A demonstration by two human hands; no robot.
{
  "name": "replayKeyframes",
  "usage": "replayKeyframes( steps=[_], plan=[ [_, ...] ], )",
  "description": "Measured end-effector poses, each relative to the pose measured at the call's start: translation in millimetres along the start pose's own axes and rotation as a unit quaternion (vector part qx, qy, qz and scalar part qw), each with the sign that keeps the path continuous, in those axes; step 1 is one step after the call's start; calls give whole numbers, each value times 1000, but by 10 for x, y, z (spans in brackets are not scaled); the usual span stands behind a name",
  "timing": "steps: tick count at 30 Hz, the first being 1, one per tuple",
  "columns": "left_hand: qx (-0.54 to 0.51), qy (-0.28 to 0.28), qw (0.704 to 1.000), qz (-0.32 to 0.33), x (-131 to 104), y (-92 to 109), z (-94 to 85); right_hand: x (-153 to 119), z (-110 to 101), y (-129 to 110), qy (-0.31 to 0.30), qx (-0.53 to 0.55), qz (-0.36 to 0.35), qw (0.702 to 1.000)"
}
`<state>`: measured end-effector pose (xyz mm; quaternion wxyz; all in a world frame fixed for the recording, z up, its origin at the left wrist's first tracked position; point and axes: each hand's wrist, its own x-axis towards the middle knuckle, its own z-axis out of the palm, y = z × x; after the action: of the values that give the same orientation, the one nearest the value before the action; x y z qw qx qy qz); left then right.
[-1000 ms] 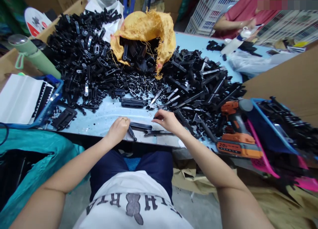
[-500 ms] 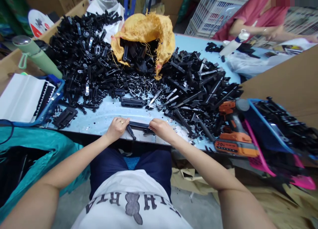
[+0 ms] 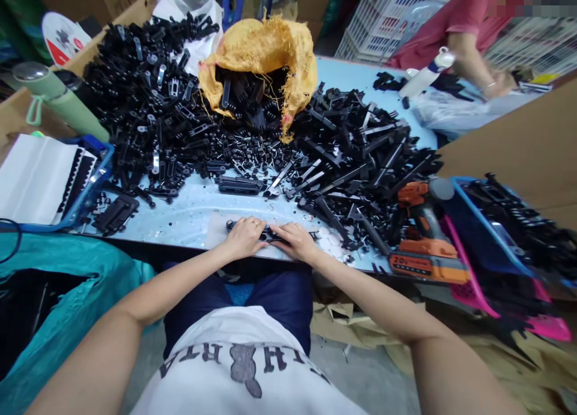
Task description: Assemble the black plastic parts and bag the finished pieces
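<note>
My left hand [image 3: 246, 237] and my right hand [image 3: 295, 242] are close together at the front edge of the table, both closed on one long black plastic part [image 3: 269, 235]. Its left end pokes out past my left fingers, and my hands cover much of the rest. Beneath it lies a pale sheet [image 3: 216, 230]. Just behind my hands rests a black slotted plastic piece [image 3: 240, 185]. Several small white discs [image 3: 331, 242] are scattered to the right of my right hand.
Heaps of black parts [image 3: 157, 109] and long black pieces [image 3: 356, 151] flank a yellow sack [image 3: 261, 45]. An orange cordless drill [image 3: 426, 235] stands right, beside a blue basket [image 3: 489, 229]. A green bottle [image 3: 63, 99] leans left. Across the table is a person in red [image 3: 464, 30].
My left hand has moved right, closer to my right hand. The black part now lies lower on the pale sheet, under both hands. The person across has shifted their arms.
</note>
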<state>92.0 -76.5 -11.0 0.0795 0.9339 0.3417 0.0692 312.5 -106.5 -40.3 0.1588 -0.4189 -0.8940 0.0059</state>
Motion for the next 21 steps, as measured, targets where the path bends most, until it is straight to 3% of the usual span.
replayKeyframes(
  steps=[4,8,11,14,16,18,20,21],
  plan=[
    [65,10,996,54,-80,-99,9,18,-116,114,-8,-80,5,997],
    [50,63,997,14,-102,-172,-64,62,-330,78,63,-71,10,995],
    [-88,163,981,55,-226,-39,-317,130,-640,-156,90,123,-65,986],
    [-302,234,916,121,-408,258,-593,239,-811,-567,100,389,-115,909],
    [-403,285,861,124,-480,452,-660,354,-693,-870,158,505,-74,845],
    [-425,362,824,96,-483,550,-600,519,-406,-1097,269,543,25,795],
    [-354,431,827,71,-434,497,-452,741,-71,-1153,364,527,117,759],
    [-291,452,841,61,-400,414,-366,872,69,-1096,377,512,139,759]
  ],
)
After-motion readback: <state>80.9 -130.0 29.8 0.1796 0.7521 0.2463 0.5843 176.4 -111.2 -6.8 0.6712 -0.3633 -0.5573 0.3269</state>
